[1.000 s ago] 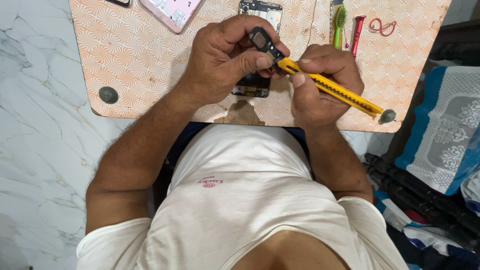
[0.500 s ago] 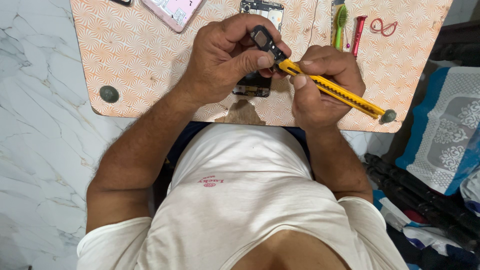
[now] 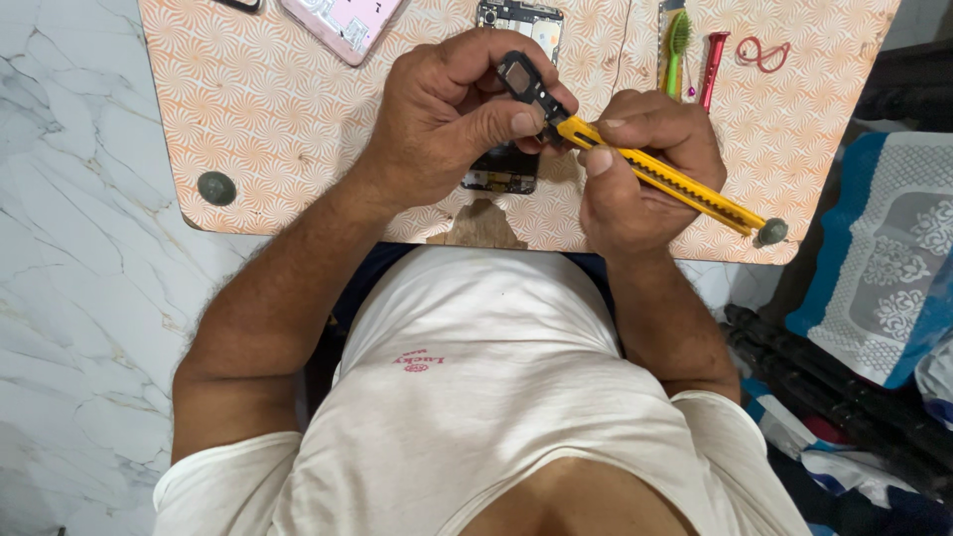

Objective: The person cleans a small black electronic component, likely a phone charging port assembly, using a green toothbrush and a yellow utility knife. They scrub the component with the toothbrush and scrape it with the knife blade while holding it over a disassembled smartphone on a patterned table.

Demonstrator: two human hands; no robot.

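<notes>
While the left hand [image 3: 447, 109] pinches a small black phone part [image 3: 523, 79] above the desk [image 3: 278, 109], the right hand [image 3: 635, 169] is closed round a yellow utility knife [image 3: 660, 179], its tip touching the part. The part looks light, rigid and probably fragile, best held by its edges. The knife's smooth plastic body suits a firm mid-length grip; an opened phone [image 3: 506, 169] lies beneath.

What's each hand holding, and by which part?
Left hand: small black phone part, pinched at its edges. Right hand: yellow utility knife, gripped mid-body near the blade end.

Yellow knife [image 3: 663, 177], orange swirl-patterned table [image 3: 278, 109], white marble floor [image 3: 89, 288].
</notes>
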